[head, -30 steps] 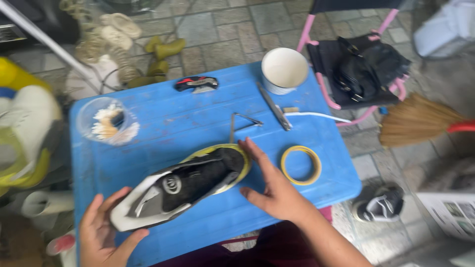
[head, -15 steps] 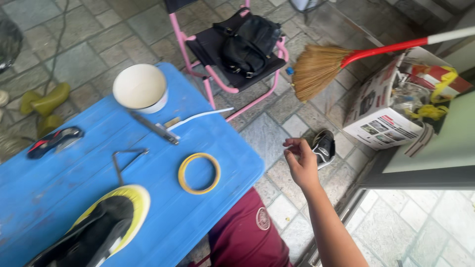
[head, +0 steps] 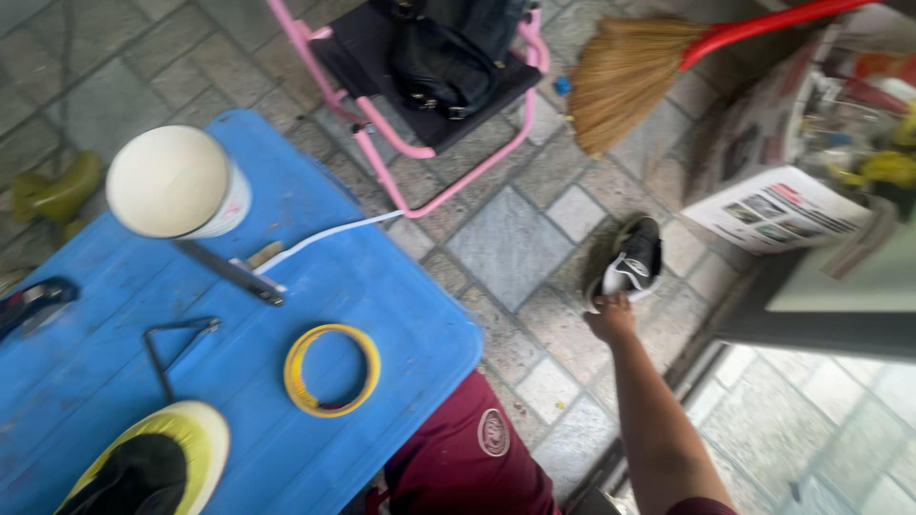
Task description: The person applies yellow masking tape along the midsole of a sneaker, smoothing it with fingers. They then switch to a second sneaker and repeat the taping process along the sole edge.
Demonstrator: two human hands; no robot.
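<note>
Two shoes show: a black and white shoe (head: pixel 633 262) on the stone floor right of centre, and a black and yellow shoe (head: pixel 143 463) at the lower left edge on the blue table (head: pixel 382 286). The table also bears one white cup (head: pixel 176 183), one ring of yellow tape (head: pixel 331 369), one metal tool (head: pixel 229 272), a bent wire piece (head: pixel 172 343) and a white strip (head: pixel 324 234). Above it stands one pink folding chair (head: pixel 420 153) carrying a black bag (head: pixel 448 57); one broom (head: pixel 630 67) lies at the upper right, beside a printed cardboard box (head: pixel 782 205).

Only one hand shows, the right hand (head: pixel 612 319), stretched down past the table corner to the floor shoe; its fingers close on the shoe's heel end (the grip looks light, and the fingertips are hidden). The left hand is out of frame.
</note>
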